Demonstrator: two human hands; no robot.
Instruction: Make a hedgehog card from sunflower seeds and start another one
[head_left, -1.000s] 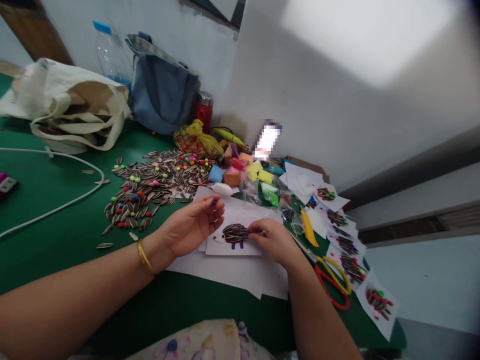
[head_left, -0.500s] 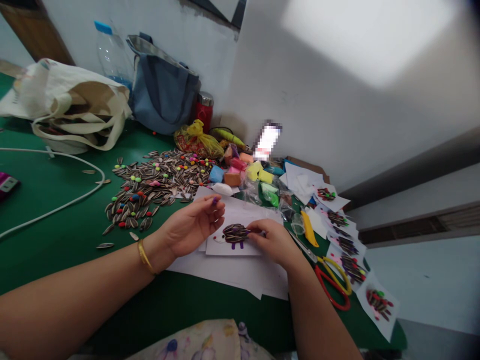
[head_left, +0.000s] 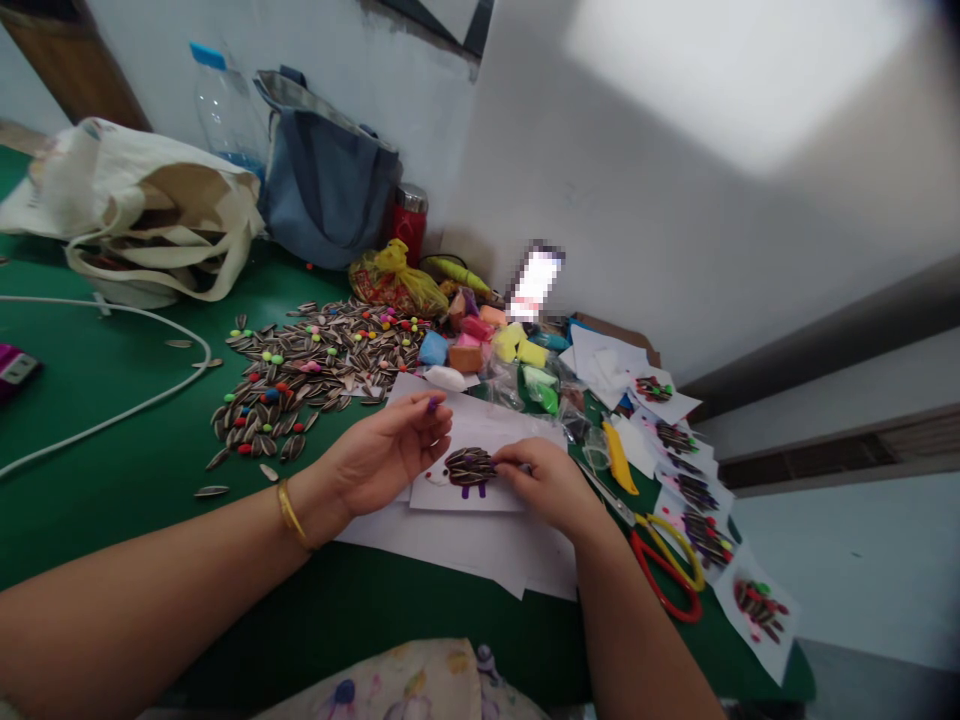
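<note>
A small white card (head_left: 495,492) lies on a stack of white paper (head_left: 465,545); on it sits a hedgehog figure (head_left: 469,467) made of striped sunflower seeds with purple clay feet. My right hand (head_left: 551,482) is curled at the figure's right edge, its fingertips pinched against the seeds. My left hand (head_left: 390,450) hovers just left of the card, palm turned up, fingers bent, with a tiny bit of purple clay (head_left: 432,404) pinched at the fingertips. A gold bangle (head_left: 289,513) circles my left wrist.
A heap of sunflower seeds (head_left: 307,375) dotted with coloured clay balls spreads on the green table (head_left: 112,440). Clay blocks (head_left: 480,345) lie behind the paper. Finished cards (head_left: 694,490), red-yellow scissors (head_left: 667,570) and a yellow tool (head_left: 619,457) line the right. Bags (head_left: 150,215), a bottle (head_left: 217,105) and a white cable (head_left: 135,400) are at left.
</note>
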